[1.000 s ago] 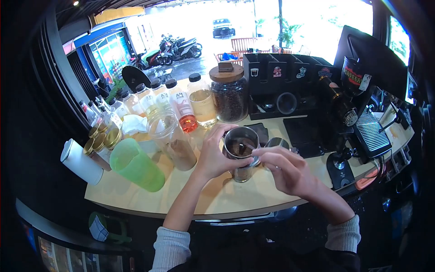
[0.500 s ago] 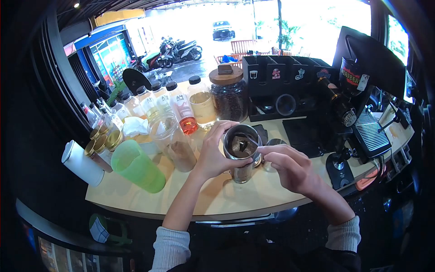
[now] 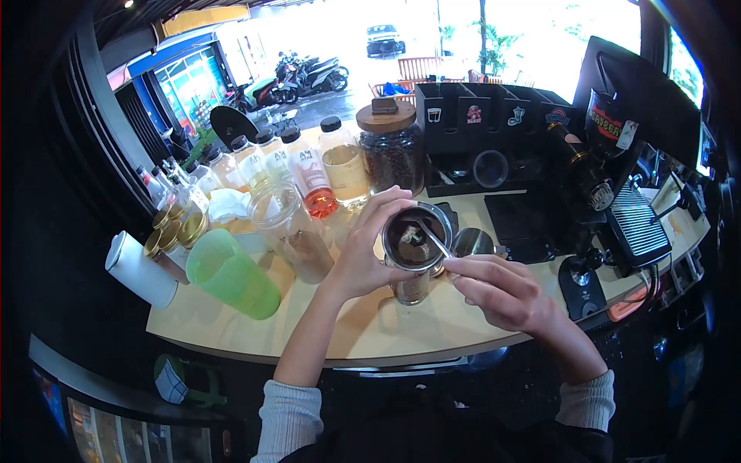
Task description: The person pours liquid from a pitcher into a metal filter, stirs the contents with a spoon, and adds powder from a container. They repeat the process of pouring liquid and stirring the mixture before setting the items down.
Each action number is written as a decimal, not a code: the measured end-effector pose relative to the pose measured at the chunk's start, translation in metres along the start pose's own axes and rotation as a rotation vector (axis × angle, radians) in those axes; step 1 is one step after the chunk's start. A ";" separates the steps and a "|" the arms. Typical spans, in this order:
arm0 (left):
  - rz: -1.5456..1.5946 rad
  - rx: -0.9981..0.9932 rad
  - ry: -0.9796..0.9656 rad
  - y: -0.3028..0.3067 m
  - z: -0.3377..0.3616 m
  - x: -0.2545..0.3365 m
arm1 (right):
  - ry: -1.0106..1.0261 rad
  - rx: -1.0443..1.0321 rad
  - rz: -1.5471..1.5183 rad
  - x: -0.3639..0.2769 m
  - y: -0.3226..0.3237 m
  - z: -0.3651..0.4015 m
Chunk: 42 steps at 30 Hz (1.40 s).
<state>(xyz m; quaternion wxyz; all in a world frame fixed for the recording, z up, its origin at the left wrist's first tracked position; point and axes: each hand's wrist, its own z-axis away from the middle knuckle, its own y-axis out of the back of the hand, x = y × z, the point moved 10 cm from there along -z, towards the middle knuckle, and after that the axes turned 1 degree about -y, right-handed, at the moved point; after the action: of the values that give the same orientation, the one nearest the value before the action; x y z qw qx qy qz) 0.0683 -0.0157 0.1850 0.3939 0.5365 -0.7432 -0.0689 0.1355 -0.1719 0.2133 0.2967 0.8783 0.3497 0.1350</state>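
My left hand (image 3: 356, 258) is wrapped round the side of a metal cup (image 3: 401, 253), thumb near its front rim. The cup is partly filled with dark brown liquid that has lighter foam on top. Pinched in my right hand (image 3: 500, 293) is a thin metal spoon (image 3: 438, 241), slanting over the rim with its lower end in the cup. Just below the cup, partly hidden by it, a clear glass (image 3: 411, 291) with brownish contents stands on the counter. Close by on the right is a second metal cup (image 3: 474, 242).
A clear plastic jug (image 3: 305, 251) with brown powder and a green pitcher (image 3: 241, 279) stand left of my hands. Bottles (image 3: 310, 181) and a wooden-lidded jar of dark beans (image 3: 392, 158) line the back. A grinder (image 3: 590, 181) and drip tray (image 3: 637, 225) are at right.
My right hand has lowered slightly, and more of the spoon's shaft shows across the cup. The liquid's foam pattern has changed. My left hand keeps its hold on the cup.
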 end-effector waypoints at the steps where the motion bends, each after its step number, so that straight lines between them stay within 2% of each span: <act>1: -0.004 -0.003 -0.005 0.001 0.000 0.000 | 0.002 0.000 -0.004 -0.001 -0.001 0.001; 3: -0.016 -0.020 -0.011 0.000 -0.001 -0.001 | -0.014 -0.001 -0.161 0.000 -0.003 0.002; 8: -0.013 -0.035 -0.032 0.000 -0.001 0.005 | -0.107 0.049 -0.187 0.011 0.006 0.002; 11: 0.023 -0.022 -0.034 0.004 -0.001 0.008 | -0.324 -0.016 -0.419 0.027 0.001 0.004; 14: -0.024 -0.034 -0.041 0.005 -0.001 0.012 | -0.399 0.026 -0.524 0.038 0.004 0.009; 15: -0.009 -0.040 -0.051 0.004 0.000 0.013 | -0.390 0.088 -0.574 0.042 0.004 0.010; 18: -0.019 -0.052 -0.052 0.002 0.001 0.013 | -0.431 0.095 -0.627 0.050 -0.001 0.011; 19: -0.044 -0.056 -0.044 0.002 0.001 0.011 | -0.453 0.045 -0.660 0.049 0.000 0.009; 24: -0.034 -0.061 -0.042 -0.001 0.002 0.012 | -0.472 0.093 -0.746 0.059 0.005 0.011; 27: -0.030 -0.071 -0.014 -0.001 0.003 0.013 | -0.534 0.021 -0.884 0.065 0.000 0.006; 32: -0.048 -0.066 0.013 0.001 0.004 0.014 | -0.587 0.064 -0.878 0.074 0.005 -0.002; 34: -0.052 -0.069 0.018 0.001 0.003 0.014 | -0.598 -0.077 -0.882 0.075 -0.004 -0.005; 37: -0.051 -0.068 0.019 0.002 0.005 0.013 | -0.639 0.000 -0.927 0.082 -0.003 -0.006; 42: -0.070 -0.083 0.010 0.001 0.007 0.014 | -0.683 -0.039 -0.972 0.085 -0.008 -0.009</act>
<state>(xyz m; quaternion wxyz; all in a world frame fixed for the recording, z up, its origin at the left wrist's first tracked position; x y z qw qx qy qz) 0.0615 -0.0293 0.1878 0.4171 0.5456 -0.7185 -0.1105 0.1884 -0.1043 0.2180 0.4362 0.6057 0.5940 -0.3000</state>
